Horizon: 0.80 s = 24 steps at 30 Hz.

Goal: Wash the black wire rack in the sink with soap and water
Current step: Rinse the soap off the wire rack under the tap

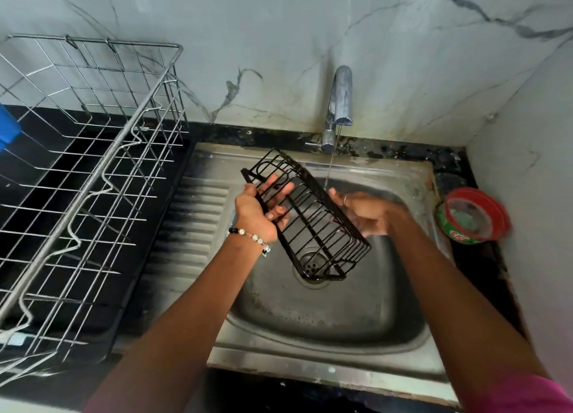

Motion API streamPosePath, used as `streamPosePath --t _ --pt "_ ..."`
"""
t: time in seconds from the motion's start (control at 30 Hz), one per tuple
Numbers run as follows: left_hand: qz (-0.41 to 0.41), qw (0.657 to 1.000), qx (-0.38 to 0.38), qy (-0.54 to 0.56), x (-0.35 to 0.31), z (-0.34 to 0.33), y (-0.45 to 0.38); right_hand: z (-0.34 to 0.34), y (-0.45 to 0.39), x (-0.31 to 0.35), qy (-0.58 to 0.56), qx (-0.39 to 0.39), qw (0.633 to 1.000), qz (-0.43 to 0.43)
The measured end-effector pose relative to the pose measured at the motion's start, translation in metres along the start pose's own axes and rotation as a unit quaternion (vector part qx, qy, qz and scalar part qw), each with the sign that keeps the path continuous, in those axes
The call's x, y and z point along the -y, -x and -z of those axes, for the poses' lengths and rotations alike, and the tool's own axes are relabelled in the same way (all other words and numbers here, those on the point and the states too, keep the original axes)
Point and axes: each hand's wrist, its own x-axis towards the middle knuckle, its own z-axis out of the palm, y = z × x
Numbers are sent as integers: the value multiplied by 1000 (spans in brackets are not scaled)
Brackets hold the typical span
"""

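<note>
The left hand is gripping the black wire rack by its upper end, thumb on top and fingers curled underneath, holding it tilted above the sink, its lower end hanging over the drain. The right hand, blurred, is lying with fingers extended against the rack's far side; whether its grip is closing on the wire cannot be told. Behind the sink a chrome tap is running a thin stream of water. Right of the sink a red-and-green tub is sitting on the black desk, its label too blurred to read. Left of the sink a steel dish rack is standing. Marble-patterned walls are closing the corner
</note>
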Motion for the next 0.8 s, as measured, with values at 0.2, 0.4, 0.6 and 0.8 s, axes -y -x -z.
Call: streamPosePath --t 0.2,0.4,0.6,0.8 --pt "-14 998 42 -32 3 14 -9 -9 9 0 -63 -13 996 55" --pt "-9 999 21 -40 18 27 -16 -6 18 2 -12 -88 991 98" --pt "56 981 -46 -181 25 34 -20 -8 32 9 33 -114 979 167" --pt "66 974 -96 -196 0 26 -26 -7 33 16 83 -119 960 238"
